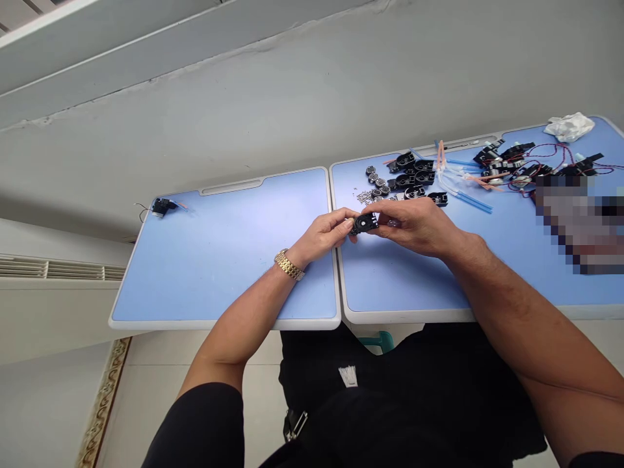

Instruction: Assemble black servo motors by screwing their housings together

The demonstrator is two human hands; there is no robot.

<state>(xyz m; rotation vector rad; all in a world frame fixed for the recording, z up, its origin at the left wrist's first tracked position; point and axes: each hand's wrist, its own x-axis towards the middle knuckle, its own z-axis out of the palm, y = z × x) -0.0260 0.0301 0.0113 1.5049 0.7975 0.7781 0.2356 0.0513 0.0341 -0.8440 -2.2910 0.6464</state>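
Note:
A small black plastic housing (364, 223) with a round socket and a pale centre is held above the seam between two blue tables. My left hand (331, 229) is closed on its left end, thumb on top. At the other end, the fingers of my right hand (414, 224) pinch the housing's right edge. Something small, shiny and purplish shows beneath the right fingers; I cannot make out what it is. Just beyond my hands lie several similar black housings (414, 179), small round metal-rimmed parts (375, 179) and a scatter of tiny metal pins (364, 197).
Blue and orange plastic tubes (472, 200) lie right of the housings. Black assemblies with red wires (517, 162) and a crumpled white plastic bag (569, 127) are farther right. One black assembly (163, 207) sits at the left table's far corner. A blurred patch (585, 224) covers the right.

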